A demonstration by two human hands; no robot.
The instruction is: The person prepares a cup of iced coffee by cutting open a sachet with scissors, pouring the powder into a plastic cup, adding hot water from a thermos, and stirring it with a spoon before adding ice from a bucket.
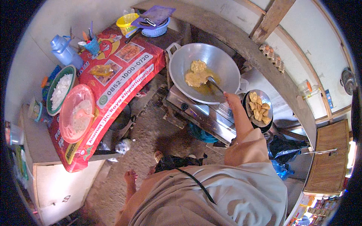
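A large metal wok [181, 67] rests on a gas stove [185, 106], with oil in its bottom. Battered pieces of food [196, 76] lie in the oil. My right hand [232, 100] is closed around the handle of a metal cooking utensil [215, 84], whose head touches the food. Beside the wok, a metal tray or strainer [267, 103] holds fried pieces [256, 110]. My left hand [130, 176] hangs low over the floor, its fingers partly visible; nothing can be seen in it.
A red banner [147, 76] covers the table on the left. On it stand a pink basin of batter [63, 124], a green-rimmed basin of white food [51, 106], a blue jug [66, 53] and a cup of utensils [92, 46]. Egg trays [273, 60] sit on the ledge; a black bag [285, 148] hangs right.
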